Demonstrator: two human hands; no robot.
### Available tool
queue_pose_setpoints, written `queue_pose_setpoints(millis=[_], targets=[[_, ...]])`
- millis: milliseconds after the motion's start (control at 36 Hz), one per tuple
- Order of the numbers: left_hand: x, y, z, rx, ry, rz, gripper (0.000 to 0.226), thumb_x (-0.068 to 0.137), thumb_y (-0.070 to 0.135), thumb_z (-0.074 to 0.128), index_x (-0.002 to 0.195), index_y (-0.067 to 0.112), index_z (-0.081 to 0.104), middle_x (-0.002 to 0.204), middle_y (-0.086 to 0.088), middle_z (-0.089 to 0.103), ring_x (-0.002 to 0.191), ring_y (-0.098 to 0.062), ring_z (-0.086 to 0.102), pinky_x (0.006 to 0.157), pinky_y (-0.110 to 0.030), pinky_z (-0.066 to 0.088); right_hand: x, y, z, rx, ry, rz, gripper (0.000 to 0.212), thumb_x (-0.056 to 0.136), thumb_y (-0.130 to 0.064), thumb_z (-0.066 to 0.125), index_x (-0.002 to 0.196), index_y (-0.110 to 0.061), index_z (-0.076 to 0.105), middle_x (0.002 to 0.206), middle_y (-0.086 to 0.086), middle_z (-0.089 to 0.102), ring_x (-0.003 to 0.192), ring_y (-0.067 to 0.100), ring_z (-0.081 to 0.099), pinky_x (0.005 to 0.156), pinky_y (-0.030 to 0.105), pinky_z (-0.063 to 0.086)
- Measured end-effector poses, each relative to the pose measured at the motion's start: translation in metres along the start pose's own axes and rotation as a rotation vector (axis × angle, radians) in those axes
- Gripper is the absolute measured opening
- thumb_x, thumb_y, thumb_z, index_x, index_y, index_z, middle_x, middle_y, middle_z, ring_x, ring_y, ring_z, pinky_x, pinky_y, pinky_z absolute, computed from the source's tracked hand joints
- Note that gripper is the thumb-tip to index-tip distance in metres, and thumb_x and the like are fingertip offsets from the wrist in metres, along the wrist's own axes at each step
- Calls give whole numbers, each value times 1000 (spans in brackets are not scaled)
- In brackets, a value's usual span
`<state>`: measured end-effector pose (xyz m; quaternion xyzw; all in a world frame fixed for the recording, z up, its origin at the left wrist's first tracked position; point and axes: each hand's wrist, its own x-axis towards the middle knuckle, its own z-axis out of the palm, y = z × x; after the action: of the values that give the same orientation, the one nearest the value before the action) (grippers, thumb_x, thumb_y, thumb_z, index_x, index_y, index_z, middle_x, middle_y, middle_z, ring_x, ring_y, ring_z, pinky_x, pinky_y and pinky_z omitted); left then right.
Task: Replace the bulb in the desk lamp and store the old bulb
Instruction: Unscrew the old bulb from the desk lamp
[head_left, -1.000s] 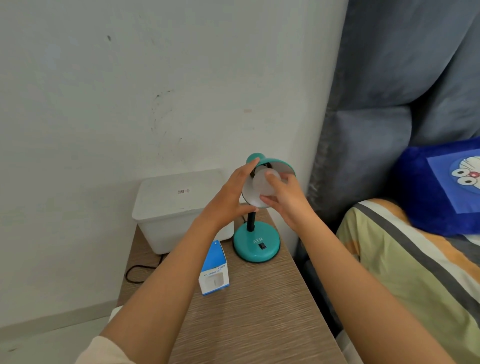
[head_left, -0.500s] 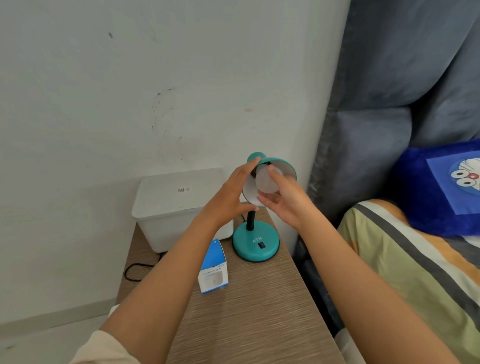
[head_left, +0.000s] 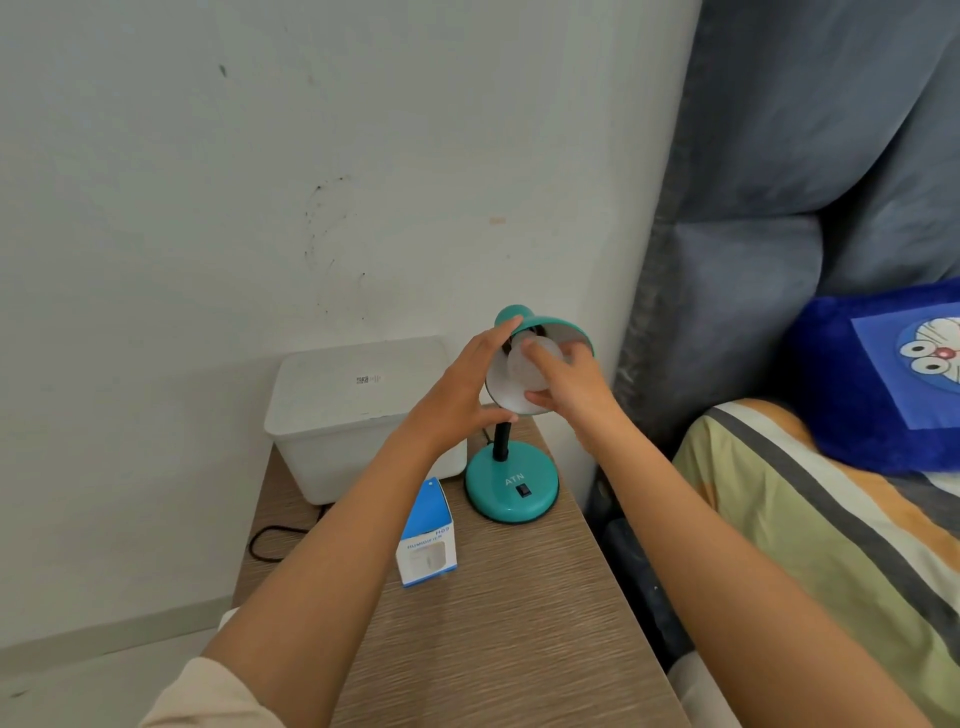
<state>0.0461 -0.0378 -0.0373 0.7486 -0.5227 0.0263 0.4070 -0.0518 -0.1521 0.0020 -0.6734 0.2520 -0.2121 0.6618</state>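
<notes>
A teal desk lamp (head_left: 511, 488) stands on a wooden bedside table (head_left: 498, 623), its shade tilted toward me. A white bulb (head_left: 522, 366) sits inside the shade. My right hand (head_left: 569, 384) is closed around the bulb with fingers over its top and thumb beneath. My left hand (head_left: 460, 395) grips the left rim of the shade, thumb under the lower edge. A small blue and white box (head_left: 428, 535) stands on the table left of the lamp base.
A white lidded plastic bin (head_left: 358, 415) sits against the wall behind the box. A black cord (head_left: 275, 540) loops off the table's left side. A bed with striped sheet (head_left: 831, 545) and blue pillow (head_left: 883, 374) lies right.
My right hand has turned on the bulb: fingers opened half a second ago, and now wrap over its top again. The left hand stays on the shade.
</notes>
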Motion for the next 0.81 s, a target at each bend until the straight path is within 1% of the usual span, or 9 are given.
queue_pose_setpoints(millis=[111,306,389,444,500,611,667,750,806], targets=[[1,0,-1,-12,-2,-6,106,67,7,82,141,41,14,137,16,31,120,18,29,96,4,23,0,3,-1,-389,134,-306,50,82,-35,64,125,-15,49,109,-1,54,100,16,53,82,31,50],[2,2,-1,-1,10,-14,107,66,9,83,138,46,14,136,17,30,121,10,29,95,6,21,-4,19,3,-735,266,-539,59,81,-23,67,133,-18,40,133,9,44,121,26,42,92,28,38],[2,3,0,-2,13,-20,106,66,7,82,139,45,14,137,15,32,120,11,29,95,5,22,-4,14,8,-361,206,-296,64,84,-25,64,138,-13,33,136,8,41,124,25,44,95,24,43],[2,3,1,3,13,-25,105,68,8,81,140,44,14,141,11,34,122,8,30,96,3,24,-6,5,10,135,52,35,58,89,-33,57,139,-12,34,127,4,43,110,26,55,85,22,54],[2,4,0,4,13,-32,104,69,8,81,142,40,14,143,7,34,123,6,30,96,1,24,-7,0,9,520,-106,199,53,91,-34,54,136,-10,38,128,7,44,91,21,61,91,33,54],[1,3,-1,-3,17,-35,104,69,8,80,142,41,14,139,9,35,120,6,33,93,2,27,-6,5,11,443,-23,167,60,87,-22,64,135,-8,32,134,12,44,107,23,55,84,31,54],[1,3,0,13,22,-22,101,71,10,80,140,43,13,140,9,35,120,9,31,93,3,26,-5,7,10,499,-47,192,54,87,-28,63,131,-12,38,132,11,46,116,26,52,80,29,54],[1,3,1,21,26,-21,99,72,14,79,140,42,13,143,7,34,121,9,30,94,4,24,-3,5,6,576,-98,251,36,91,-31,56,120,-12,46,127,12,49,119,28,50,86,35,53],[2,3,1,21,20,-16,99,72,13,79,140,41,12,138,11,34,119,10,30,94,5,24,-3,6,7,476,-78,219,45,90,-26,58,126,-5,42,131,13,48,119,27,50,84,34,54]])
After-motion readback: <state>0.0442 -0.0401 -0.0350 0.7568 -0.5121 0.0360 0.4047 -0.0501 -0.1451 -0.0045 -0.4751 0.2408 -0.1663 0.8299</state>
